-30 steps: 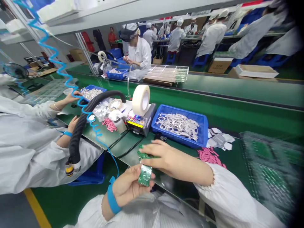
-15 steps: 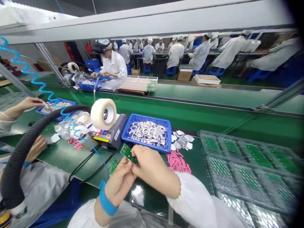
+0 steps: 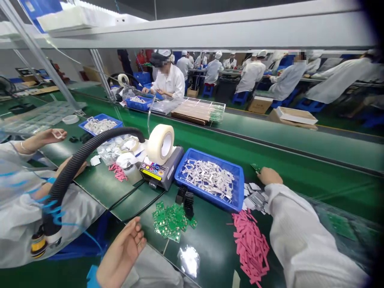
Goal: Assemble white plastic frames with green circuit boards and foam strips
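Observation:
My right hand (image 3: 269,176) reaches out past the blue bin, its fingers closed on a small green circuit board (image 3: 255,168) whose corner sticks out on the left. My left hand (image 3: 124,250), with a blue wrist band, is empty at the table's front edge, palm turned up and fingers loosely curled apart. To its right lies a pile of green circuit boards (image 3: 172,220) with black blocks (image 3: 187,200) behind it. A blue bin (image 3: 242,188) holds many white frame-shaped parts (image 3: 207,178). Pink strips (image 3: 251,244) and white-grey square pads (image 3: 255,198) lie on the right.
A tape roll (image 3: 160,144) stands on a grey device (image 3: 162,174) with coloured buttons. A black hose (image 3: 90,152) arches over the left side. A co-worker's hand (image 3: 49,138) holds a white frame there. Clear trays (image 3: 339,220) lie at right, partly behind my sleeve.
My right hand has moved away from my left, up and right past the bin, carrying the board. My left hand has let go and drawn back. The view has turned left.

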